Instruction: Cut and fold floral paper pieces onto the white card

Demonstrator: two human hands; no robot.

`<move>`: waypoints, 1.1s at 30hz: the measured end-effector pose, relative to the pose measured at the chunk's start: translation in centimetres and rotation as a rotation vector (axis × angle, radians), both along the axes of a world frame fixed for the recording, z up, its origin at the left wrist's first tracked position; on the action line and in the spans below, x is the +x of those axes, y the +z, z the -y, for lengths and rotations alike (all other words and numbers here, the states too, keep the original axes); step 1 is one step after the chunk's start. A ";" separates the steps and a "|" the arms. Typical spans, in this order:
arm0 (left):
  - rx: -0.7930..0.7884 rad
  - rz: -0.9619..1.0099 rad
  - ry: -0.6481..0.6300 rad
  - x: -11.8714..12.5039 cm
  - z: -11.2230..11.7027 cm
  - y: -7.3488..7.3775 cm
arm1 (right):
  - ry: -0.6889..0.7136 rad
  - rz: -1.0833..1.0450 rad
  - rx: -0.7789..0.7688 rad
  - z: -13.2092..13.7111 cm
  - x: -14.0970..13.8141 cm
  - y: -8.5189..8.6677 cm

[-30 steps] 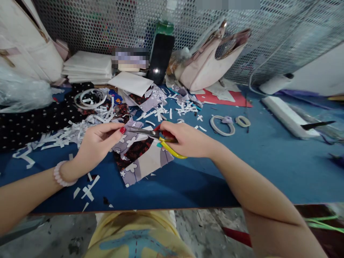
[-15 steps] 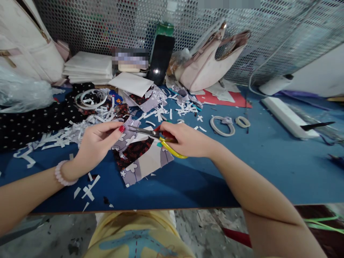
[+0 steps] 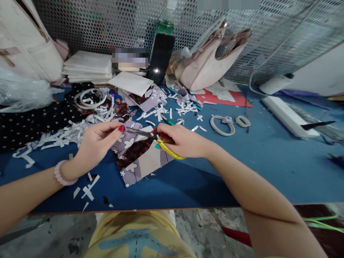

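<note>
My left hand [image 3: 98, 143] pinches the upper left corner of a lilac fabric piece [image 3: 129, 141] with white flowers between thumb and fingers. In my right hand [image 3: 182, 139] is a pair of scissors [image 3: 168, 148] with yellow and red handles. The blades point left across the fabric, their tips close to my left thumb and looking nearly closed. Under that piece lie a dark red-and-black patterned fabric [image 3: 137, 154] and another lilac flowered piece with a cream area [image 3: 150, 161], on the blue tabletop. My right fingertips are partly hidden by the handles.
White offcut strips [image 3: 63, 136] litter the left and middle of the table [image 3: 242, 172]. Behind stand a black phone [image 3: 161, 57], stacked white sheets [image 3: 88, 66] and a pink handbag [image 3: 208, 68]. Tape rolls [image 3: 223, 125] and a white power strip [image 3: 288, 116] lie at right.
The scissors have shifted slightly left along the fabric, with my right hand moving along. The blades look a little more closed. My left hand stays at the corner.
</note>
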State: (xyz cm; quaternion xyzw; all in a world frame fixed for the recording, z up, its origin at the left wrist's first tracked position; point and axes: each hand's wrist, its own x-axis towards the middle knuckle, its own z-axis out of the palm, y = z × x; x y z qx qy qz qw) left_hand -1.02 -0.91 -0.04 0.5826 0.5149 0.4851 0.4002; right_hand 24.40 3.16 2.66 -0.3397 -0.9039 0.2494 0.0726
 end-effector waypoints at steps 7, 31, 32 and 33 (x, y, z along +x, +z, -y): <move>0.011 -0.016 -0.001 0.4 0.0 0.4 | 0.019 -0.080 -0.066 0.0 -0.3 -0.3; -0.020 -0.073 0.062 -0.1 0.1 -0.1 | -0.015 0.016 -0.094 0.0 -0.2 -0.3; -0.022 -0.076 0.058 0.0 0.2 -0.1 | -0.020 0.014 -0.094 0.0 -0.2 -0.3; -0.022 -0.076 0.056 0.0 0.2 0.0 | -0.023 0.010 -0.092 0.0 -0.3 -0.3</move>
